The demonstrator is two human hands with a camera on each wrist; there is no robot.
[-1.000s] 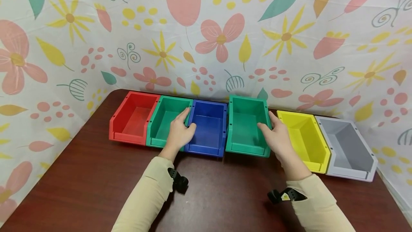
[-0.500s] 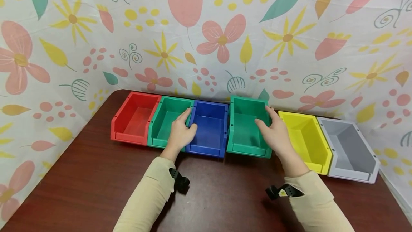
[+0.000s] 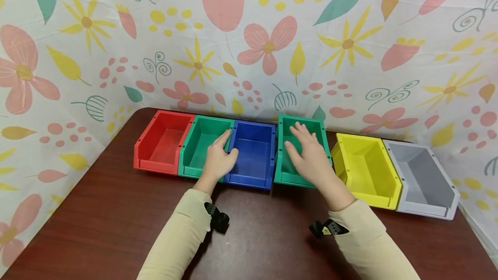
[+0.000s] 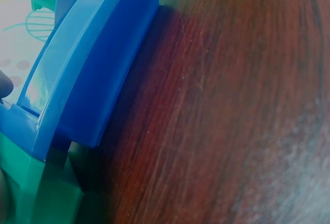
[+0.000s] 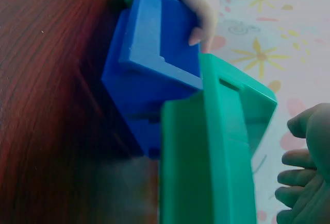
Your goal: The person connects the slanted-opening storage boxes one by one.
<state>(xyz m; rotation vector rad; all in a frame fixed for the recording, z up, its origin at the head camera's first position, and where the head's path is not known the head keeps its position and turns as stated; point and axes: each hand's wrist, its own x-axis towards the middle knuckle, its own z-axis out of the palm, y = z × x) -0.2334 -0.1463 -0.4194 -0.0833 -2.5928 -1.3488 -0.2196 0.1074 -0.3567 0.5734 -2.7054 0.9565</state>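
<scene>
My left hand (image 3: 219, 159) reaches over the shared edge of the left green bin (image 3: 189, 170) and the blue bin (image 3: 249, 180). Its fingers are fairly straight, with the thumb over the blue bin's side. Above the right green bin (image 3: 282, 178) is my right hand (image 3: 313, 159), fingers spread and nothing held, covering part of that bin. The right wrist view shows this green bin (image 5: 227, 147) beside the blue one (image 5: 139, 80), with the right hand's fingers (image 5: 296, 177) apart from its rim. In the left wrist view the blue bin's front (image 4: 98, 74) stands over the wood.
A red bin (image 3: 157, 166) ends the row at left. To the right stand a yellow bin (image 3: 373, 201) and a grey bin (image 3: 424, 211), with a gap between yellow and green. All rest on a dark wooden table (image 3: 97, 219) before a flower-patterned cloth (image 3: 268, 7).
My right hand has left the right side of the right green bin and moved left over it, fingers spreading. The left hand has stayed in place.
</scene>
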